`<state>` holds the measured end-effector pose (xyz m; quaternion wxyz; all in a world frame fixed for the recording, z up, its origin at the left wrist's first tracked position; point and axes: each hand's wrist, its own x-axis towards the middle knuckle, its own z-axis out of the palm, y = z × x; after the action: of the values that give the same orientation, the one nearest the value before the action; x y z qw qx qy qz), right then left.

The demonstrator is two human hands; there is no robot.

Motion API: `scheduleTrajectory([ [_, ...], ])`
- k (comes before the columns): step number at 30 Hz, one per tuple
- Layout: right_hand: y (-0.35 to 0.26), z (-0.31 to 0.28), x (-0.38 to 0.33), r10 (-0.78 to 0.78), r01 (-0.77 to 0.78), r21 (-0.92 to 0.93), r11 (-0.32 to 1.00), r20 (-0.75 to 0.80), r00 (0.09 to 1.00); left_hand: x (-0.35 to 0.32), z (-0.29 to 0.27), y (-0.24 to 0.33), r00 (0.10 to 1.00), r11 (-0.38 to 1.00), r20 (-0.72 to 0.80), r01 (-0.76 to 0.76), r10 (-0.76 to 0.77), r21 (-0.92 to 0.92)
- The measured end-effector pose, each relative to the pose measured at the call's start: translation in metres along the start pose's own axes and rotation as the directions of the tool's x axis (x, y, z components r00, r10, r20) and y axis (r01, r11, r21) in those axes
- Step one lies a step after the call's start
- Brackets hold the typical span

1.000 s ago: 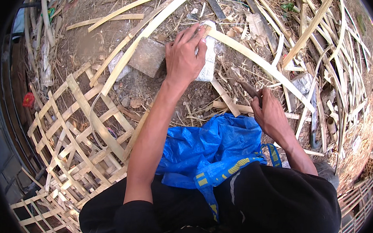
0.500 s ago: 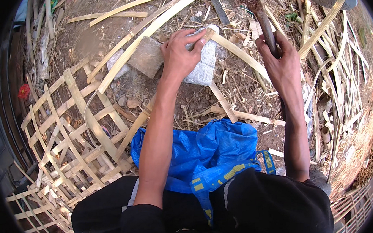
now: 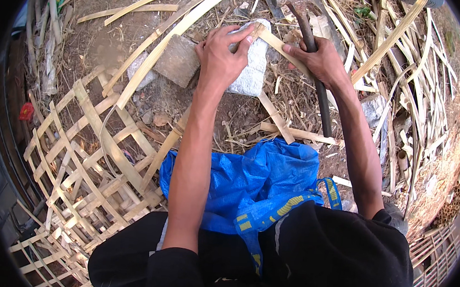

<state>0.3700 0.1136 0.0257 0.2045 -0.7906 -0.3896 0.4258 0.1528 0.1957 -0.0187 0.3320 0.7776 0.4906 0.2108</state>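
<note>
My left hand [image 3: 223, 52] is closed in a pinch on the end of a flat bamboo strip [image 3: 274, 41], pressing it on the top of a pale, rough stone block [image 3: 251, 73]. From there the strip runs to the right, under my right hand [image 3: 318, 59]. That hand grips the dark handle of a hammer-like tool [image 3: 322, 110], and its thumb and a fingertip lie at the strip's edges. The handle slants from upper left to lower right; the tool's rusty upper end is hard to make out.
A woven bamboo lattice [image 3: 88, 149] spreads at the left. A blue plastic sheet [image 3: 260, 172] lies in front of my lap. Beside the block sits a brown stone [image 3: 177, 60]. Long bamboo strips [image 3: 162, 51] cross the ground at the upper left; many more [image 3: 420, 87] pile up at the right.
My right hand has moved left to the bamboo strip, and the tool has swung so its handle points down toward me. My left hand keeps its pinch on the strip.
</note>
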Motion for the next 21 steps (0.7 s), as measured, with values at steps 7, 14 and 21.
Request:
scheduleTrajectory([
  [7,-0.004,0.004,-0.002,0.018,-0.018,-0.001,1.0,0.012,1.0,0.0,0.003,-0.002,0.999,1.0,-0.024,-0.026,0.026,-0.017],
  [14,0.008,0.012,-0.001,0.031,-0.034,0.092,0.995,0.026,0.999,-0.002,0.004,-0.002,0.999,0.998,-0.024,-0.034,0.033,-0.055],
  [21,0.004,0.018,-0.013,0.067,-0.068,0.179,0.982,0.011,0.998,-0.013,0.006,0.013,0.966,0.994,-0.242,-0.066,0.086,0.092],
])
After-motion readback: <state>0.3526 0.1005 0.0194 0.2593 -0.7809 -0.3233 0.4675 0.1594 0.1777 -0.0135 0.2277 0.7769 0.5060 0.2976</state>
